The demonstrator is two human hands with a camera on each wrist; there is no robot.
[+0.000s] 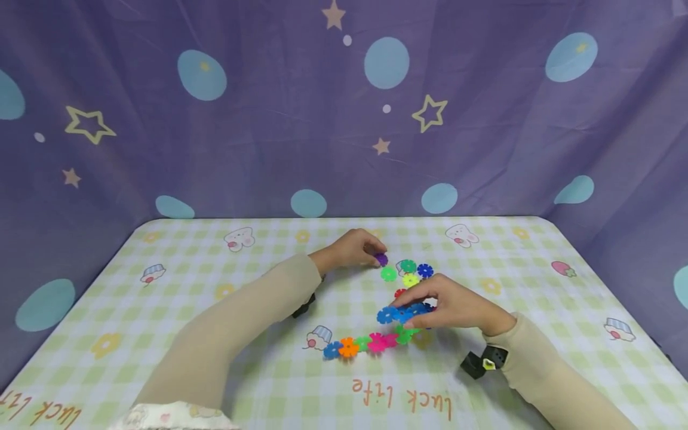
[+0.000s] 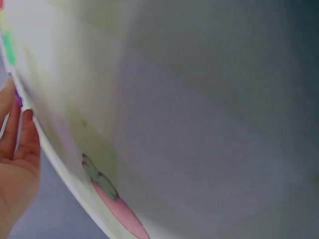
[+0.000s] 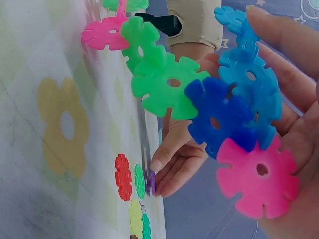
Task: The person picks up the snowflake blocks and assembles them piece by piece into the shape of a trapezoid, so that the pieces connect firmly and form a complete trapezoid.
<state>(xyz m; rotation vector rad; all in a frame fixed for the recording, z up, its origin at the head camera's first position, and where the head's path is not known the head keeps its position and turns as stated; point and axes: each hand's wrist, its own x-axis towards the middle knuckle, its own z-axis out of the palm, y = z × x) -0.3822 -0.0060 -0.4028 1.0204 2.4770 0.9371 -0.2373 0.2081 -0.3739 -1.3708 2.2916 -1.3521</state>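
My left hand [image 1: 352,248] pinches a purple snowflake disc [image 1: 382,260] close over the table; only a sliver of purple shows in the left wrist view. With my right hand [image 1: 457,303] I hold a chain of interlocked snowflake discs by its light blue part [image 3: 249,74]. A dark blue disc [image 3: 219,117], a pink disc [image 3: 257,179] and green discs [image 3: 172,84] join on there. In the head view the chain runs left along the cloth through pink discs [image 1: 378,343] and an orange disc [image 1: 349,347] to a blue end disc [image 1: 332,350].
Loose discs lie beyond my right hand: light green [image 1: 389,274], green [image 1: 408,266], dark blue [image 1: 425,270], yellow [image 1: 411,279] and a partly hidden red one [image 1: 400,293]. A checked cloth [image 1: 258,382] covers the table, and a purple curtain [image 1: 258,119] hangs behind it.
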